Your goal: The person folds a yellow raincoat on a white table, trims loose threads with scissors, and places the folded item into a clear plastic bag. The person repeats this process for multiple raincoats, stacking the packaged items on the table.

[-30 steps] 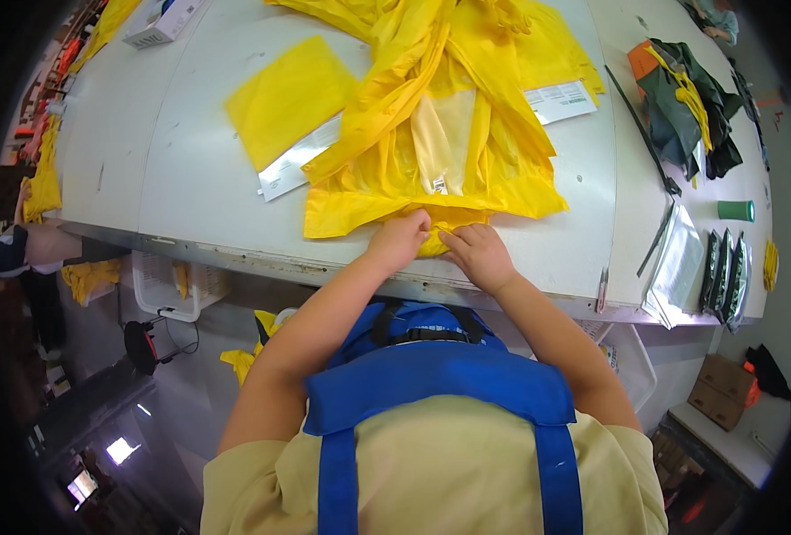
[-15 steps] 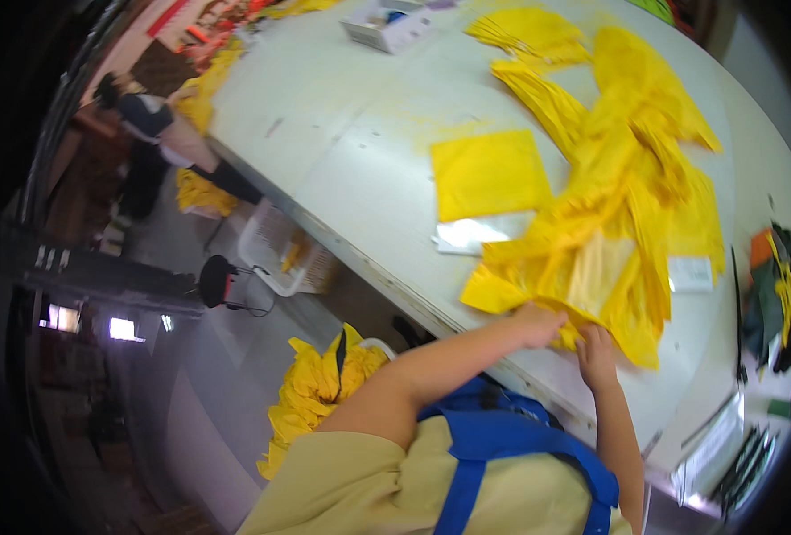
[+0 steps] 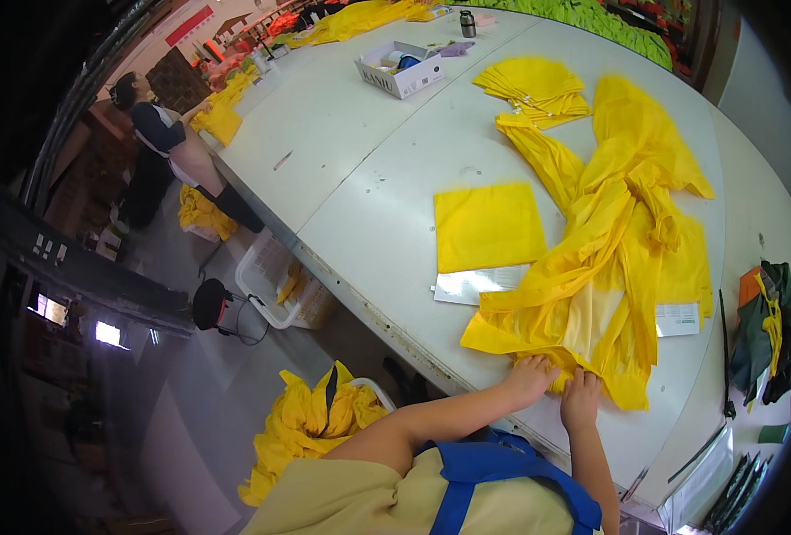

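Note:
A crumpled yellow garment (image 3: 605,250) of thin, shiny fabric stretches across the table in front of me, its paler inside showing near the bottom. My left hand (image 3: 529,380) is closed on its near edge, fingers bent over the bunched fabric. Close beside it on the right, my right hand (image 3: 580,397) pinches the same edge, the thumb side hidden. Left of the garment lies a flat, folded yellow square (image 3: 489,227), partly covering a white printed sheet (image 3: 477,286). Another white sheet (image 3: 678,320) sticks out from under the fabric on the right.
A fanned stack of folded yellow pieces (image 3: 538,87) and a white open box (image 3: 402,73) lie farther back. Yellow fabric fills a container (image 3: 315,419) below the table's left edge, near a white basket (image 3: 262,278). A co-worker (image 3: 168,138) stands at the far left.
The view has tilted up, showing more of the table's far side. Both hands stay at the garment's near edge, the right one now with its fingers curled over the fabric.

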Demonstrator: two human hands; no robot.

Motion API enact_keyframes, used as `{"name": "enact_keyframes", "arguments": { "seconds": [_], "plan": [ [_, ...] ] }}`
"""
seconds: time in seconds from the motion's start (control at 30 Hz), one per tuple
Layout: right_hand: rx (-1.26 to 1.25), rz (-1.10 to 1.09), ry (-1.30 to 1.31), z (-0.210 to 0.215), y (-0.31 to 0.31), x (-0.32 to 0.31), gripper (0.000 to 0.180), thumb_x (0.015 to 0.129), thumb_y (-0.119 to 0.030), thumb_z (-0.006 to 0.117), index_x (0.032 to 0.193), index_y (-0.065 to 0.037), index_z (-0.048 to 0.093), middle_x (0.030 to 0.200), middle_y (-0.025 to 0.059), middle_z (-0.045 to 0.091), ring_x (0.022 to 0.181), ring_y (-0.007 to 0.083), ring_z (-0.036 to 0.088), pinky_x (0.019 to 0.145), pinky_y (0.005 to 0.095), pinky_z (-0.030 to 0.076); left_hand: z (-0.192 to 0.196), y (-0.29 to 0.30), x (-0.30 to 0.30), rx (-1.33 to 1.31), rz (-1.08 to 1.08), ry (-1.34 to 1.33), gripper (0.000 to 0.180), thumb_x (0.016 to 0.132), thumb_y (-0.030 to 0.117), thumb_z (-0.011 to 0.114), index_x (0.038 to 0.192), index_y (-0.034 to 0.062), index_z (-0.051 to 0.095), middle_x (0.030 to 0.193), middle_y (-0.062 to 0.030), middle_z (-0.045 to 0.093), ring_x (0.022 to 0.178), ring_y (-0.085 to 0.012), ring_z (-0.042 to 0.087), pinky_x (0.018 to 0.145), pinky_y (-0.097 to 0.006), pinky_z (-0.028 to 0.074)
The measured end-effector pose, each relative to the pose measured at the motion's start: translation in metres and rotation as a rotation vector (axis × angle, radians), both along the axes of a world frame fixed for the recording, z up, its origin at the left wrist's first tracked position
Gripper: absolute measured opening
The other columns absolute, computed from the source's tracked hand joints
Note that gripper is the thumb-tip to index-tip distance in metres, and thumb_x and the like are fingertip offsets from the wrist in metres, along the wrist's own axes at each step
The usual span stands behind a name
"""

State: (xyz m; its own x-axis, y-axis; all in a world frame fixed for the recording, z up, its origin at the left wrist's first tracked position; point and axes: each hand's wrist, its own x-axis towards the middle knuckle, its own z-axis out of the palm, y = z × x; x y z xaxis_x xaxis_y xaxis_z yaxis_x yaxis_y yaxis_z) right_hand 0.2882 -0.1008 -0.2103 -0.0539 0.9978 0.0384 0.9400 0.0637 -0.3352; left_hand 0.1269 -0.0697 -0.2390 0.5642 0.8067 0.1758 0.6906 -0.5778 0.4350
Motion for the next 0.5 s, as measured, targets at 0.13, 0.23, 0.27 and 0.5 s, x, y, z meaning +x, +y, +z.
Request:
{"name": "enact_keyframes", "arguments": {
  "seconds": [0.13, 0.23, 0.27, 0.5],
  "plan": [
    [-0.022, -0.032, -0.033, 0.0, -0.002, -0.001, 0.04, 0.085, -0.01, 0.057, 0.122, 0.002, 0.048, 0.117, 0.0254, 0.047, 0.106, 0.0408, 0.045, 0.094, 0.0466, 0.038, 0.003, 0.005, -0.004, -0.016, -0.071, 0.017, 0.025, 0.083, 0.016, 0.05, 0.103, 0.0024, 0.054, 0.117, -0.0222, 0.055, 0.116, -0.0356, 0.049, 0.098, -0.045, 0.038],
    [0.006, -0.039, 0.007, -0.002, -0.005, -0.004, 0.045, 0.085, -0.01, 0.057, 0.126, 0.002, 0.045, 0.12, 0.0254, 0.046, 0.11, 0.0413, 0.044, 0.097, 0.0455, 0.037, 0.015, 0.006, -0.015, 0.065, -0.167, 0.033, 0.022, 0.084, 0.018, 0.051, 0.1, 0.0037, 0.055, 0.125, -0.022, 0.05, 0.119, -0.0361, 0.046, 0.097, -0.047, 0.038],
    [0.049, -0.015, -0.012, -0.005, -0.008, -0.003, 0.047, 0.084, -0.01, 0.058, 0.127, 0.002, 0.045, 0.122, 0.025, 0.045, 0.11, 0.0416, 0.043, 0.097, 0.0467, 0.036, 0.014, 0.007, -0.014, 0.05, -0.153, 0.014, 0.022, 0.084, 0.017, 0.051, 0.101, 0.0034, 0.056, 0.126, -0.0217, 0.049, 0.12, -0.0362, 0.045, 0.097, -0.047, 0.039],
    [0.068, 0.008, -0.029, 0.03, -0.025, -0.012, 0.052, 0.075, -0.013, 0.069, 0.121, 0.0, 0.05, 0.118, 0.0216, 0.048, 0.113, 0.0413, 0.041, 0.101, 0.0546, 0.029, 0.015, 0.008, -0.007, 0.007, -0.193, 0.004, 0.025, 0.083, 0.018, 0.051, 0.101, 0.0019, 0.058, 0.132, -0.0206, 0.046, 0.123, -0.0362, 0.043, 0.097, -0.045, 0.041]
  ]
}}
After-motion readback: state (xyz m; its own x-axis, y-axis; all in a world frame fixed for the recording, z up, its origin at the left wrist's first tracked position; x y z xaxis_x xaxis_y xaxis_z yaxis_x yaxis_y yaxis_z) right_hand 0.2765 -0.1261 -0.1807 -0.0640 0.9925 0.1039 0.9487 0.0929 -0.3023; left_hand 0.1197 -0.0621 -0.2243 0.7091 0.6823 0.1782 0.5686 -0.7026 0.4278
